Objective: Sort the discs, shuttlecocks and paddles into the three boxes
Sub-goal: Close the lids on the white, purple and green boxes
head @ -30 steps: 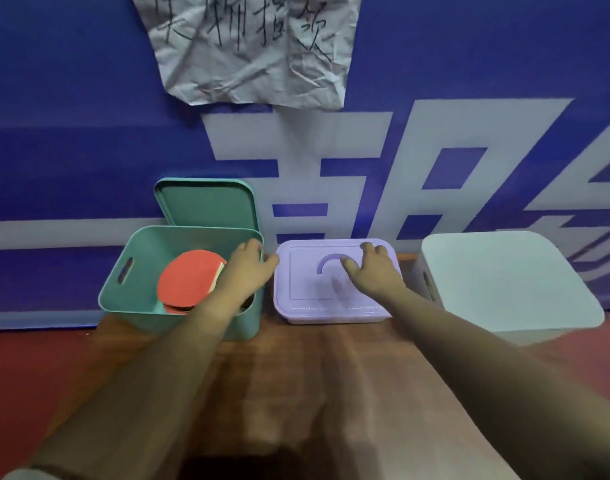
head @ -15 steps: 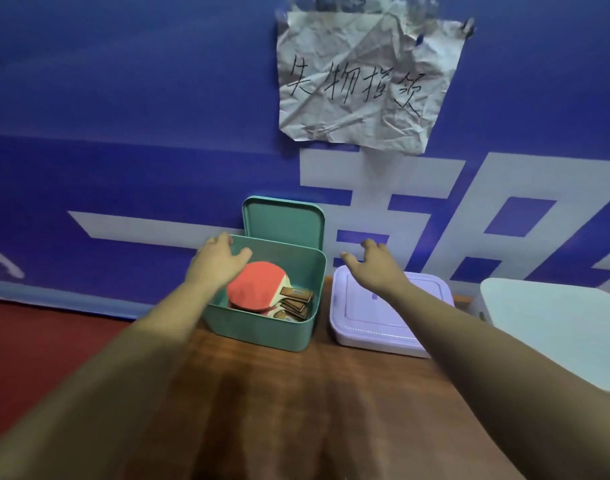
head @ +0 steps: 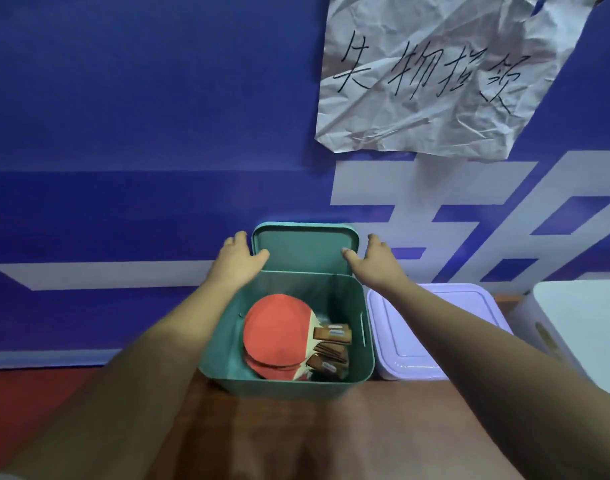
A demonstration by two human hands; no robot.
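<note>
Left hand (head: 237,263) and right hand (head: 378,265) both open, fingers spread, one at each side edge of the green lid (head: 305,247); touching or about to grip, can't tell; nothing lifted; lid stands upright behind the green box (head: 334,296), leaning on the blue wall (head: 123,133); paddles (head: 279,336) stacked inside, red rubber faces, wooden handles; purple box (head: 431,327) and white box (head: 580,317) lidded to the right, contents hidden; no discs or shuttlecocks visible; looks near done, green lid likely the last step; smooth rounded plastic boxes on a wood-grain desk (head: 296,438); crumpled paper note (head: 435,74) above.
</note>
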